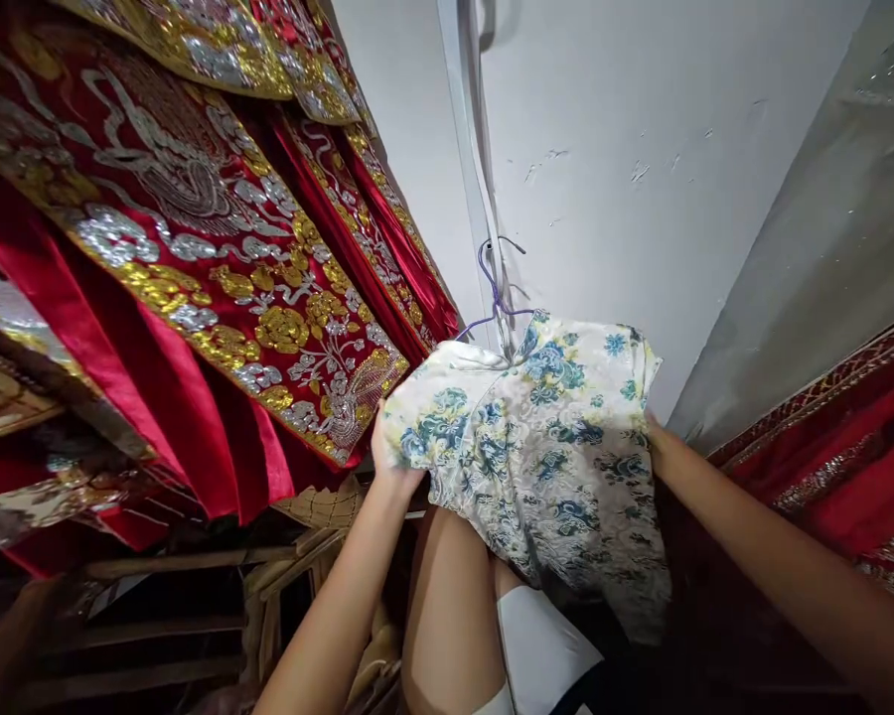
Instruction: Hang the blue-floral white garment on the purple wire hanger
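Observation:
A short-sleeved white blouse (518, 437) with blue and green flowers and a stand-up collar hangs on a purple wire hanger (497, 293). The hanger's hook is at a pale vertical strip (466, 129) on the wall. My left hand (396, 459) is closed on the sleeve at the blouse's left side, its fingers mostly hidden behind the cloth. At the opposite sleeve, my right hand (657, 442) grips the edge, with most of its fingers also out of sight. Between them the blouse is spread wide, its lower part falling into shadow.
Red garments (268, 248) with gold and silver embroidery hang close on the left. More red embroidered cloth (849, 467) hangs at right under a clear plastic cover (812, 268). Wooden furniture (268, 596) stands low at left, and my legs (447, 616) show below the blouse.

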`<state>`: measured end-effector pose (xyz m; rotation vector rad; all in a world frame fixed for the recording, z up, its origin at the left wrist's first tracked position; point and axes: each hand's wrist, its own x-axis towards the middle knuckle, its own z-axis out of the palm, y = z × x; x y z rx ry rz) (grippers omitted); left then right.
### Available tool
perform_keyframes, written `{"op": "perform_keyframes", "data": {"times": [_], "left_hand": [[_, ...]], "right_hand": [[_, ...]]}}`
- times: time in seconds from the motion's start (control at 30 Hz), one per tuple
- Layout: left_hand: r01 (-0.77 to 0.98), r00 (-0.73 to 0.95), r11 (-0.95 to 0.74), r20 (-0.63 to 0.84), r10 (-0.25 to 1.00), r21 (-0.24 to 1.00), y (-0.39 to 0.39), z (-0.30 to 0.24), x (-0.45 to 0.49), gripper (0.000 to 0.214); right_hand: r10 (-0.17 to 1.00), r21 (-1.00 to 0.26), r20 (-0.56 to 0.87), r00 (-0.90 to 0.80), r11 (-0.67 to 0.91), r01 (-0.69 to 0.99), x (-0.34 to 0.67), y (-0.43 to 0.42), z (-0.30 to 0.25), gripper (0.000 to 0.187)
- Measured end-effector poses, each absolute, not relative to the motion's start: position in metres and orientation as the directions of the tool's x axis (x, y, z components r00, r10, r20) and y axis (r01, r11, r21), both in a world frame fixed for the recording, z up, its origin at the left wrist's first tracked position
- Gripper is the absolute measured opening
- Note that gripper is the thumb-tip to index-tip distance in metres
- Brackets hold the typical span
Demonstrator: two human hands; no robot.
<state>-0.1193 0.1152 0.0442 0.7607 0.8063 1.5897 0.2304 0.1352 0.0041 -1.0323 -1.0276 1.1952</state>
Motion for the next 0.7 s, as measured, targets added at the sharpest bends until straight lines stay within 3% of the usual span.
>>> {"op": "perform_keyframes", "data": {"times": [0.13, 0.27, 0.4, 0.47, 0.53, 0.6, 0.67, 0.7], "left_hand": [[-0.426, -0.173, -0.265, 0.21, 0.962, 0.865, 0.097, 0.082, -0.122, 0.058], [-0.035, -0.137, -0.37, 0.362, 0.922, 0.928, 0.097, 0.122, -0.12, 0.057], [0.411, 0.008, -0.464, 0.506, 0.863, 0.785, 0.104, 0.139, -0.118, 0.045], [0.531, -0.006, -0.46, 0.546, 0.838, 0.712, 0.108, 0.134, -0.117, 0.04], [0.521, -0.124, -0.438, 0.572, 0.81, 0.733, 0.111, 0.123, -0.116, 0.049], [0.372, -0.281, -0.462, 0.572, 0.771, 0.805, 0.114, 0.112, -0.111, 0.061], [0.147, -0.37, -0.527, 0.541, 0.756, 0.837, 0.114, 0.106, -0.102, 0.071], [0.025, -0.372, -0.548, 0.517, 0.771, 0.836, 0.113, 0.105, -0.095, 0.075]], "right_hand": [[0.991, -0.918, 0.125, 0.042, 0.132, -0.375, 0.248, 0.16, 0.049, 0.053], [0.966, -0.841, 0.258, 0.037, 0.243, -0.484, 0.247, 0.17, 0.113, 0.038], [0.908, -0.808, 0.42, -0.009, 0.369, -0.459, 0.218, 0.143, 0.173, 0.048], [0.871, -0.841, 0.47, -0.145, 0.391, -0.374, 0.202, 0.11, 0.188, 0.054], [0.776, -0.891, 0.453, -0.439, 0.389, -0.233, 0.192, 0.071, 0.191, 0.068], [0.519, -0.897, 0.337, -0.786, 0.43, -0.102, 0.187, 0.04, 0.184, 0.085], [0.426, -0.797, 0.27, -0.863, 0.602, 0.048, 0.182, 0.027, 0.171, 0.073], [0.455, -0.698, 0.291, -0.841, 0.702, 0.138, 0.177, 0.028, 0.164, 0.065]]}}
